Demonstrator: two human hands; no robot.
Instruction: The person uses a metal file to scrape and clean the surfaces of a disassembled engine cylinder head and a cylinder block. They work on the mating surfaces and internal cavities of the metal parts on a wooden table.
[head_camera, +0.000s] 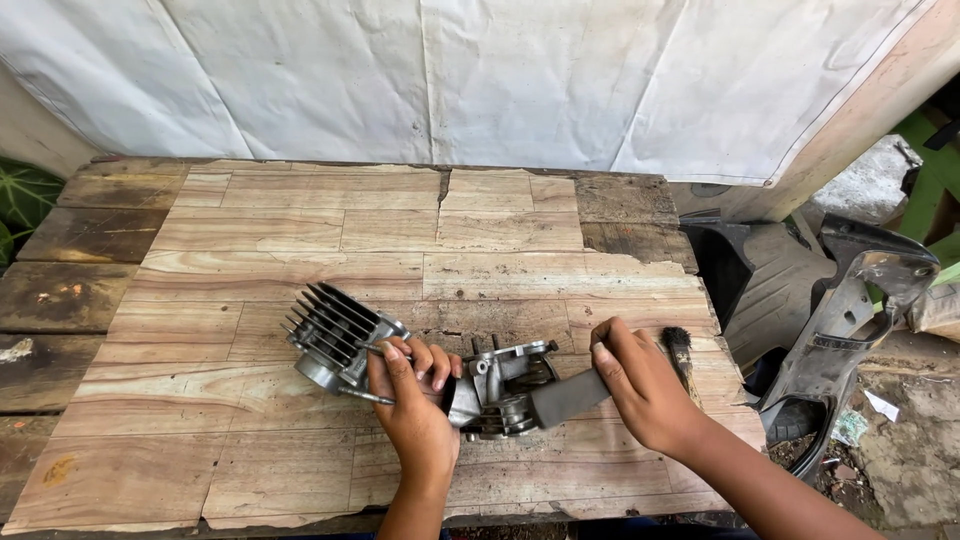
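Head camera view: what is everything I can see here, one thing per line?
Engine part: one, grey metal with dark fins, on the table's near middle.
Grey strip: one, laid against the engine part.
Brush: one, dark bristles, beside the right hand.
Table: one, worn pale wooden planks.
White sheet: one, hung behind the table.
Black plastic panels: several, on the ground at right.
Left hand: grips the engine part.
Right hand: holds the grey strip.
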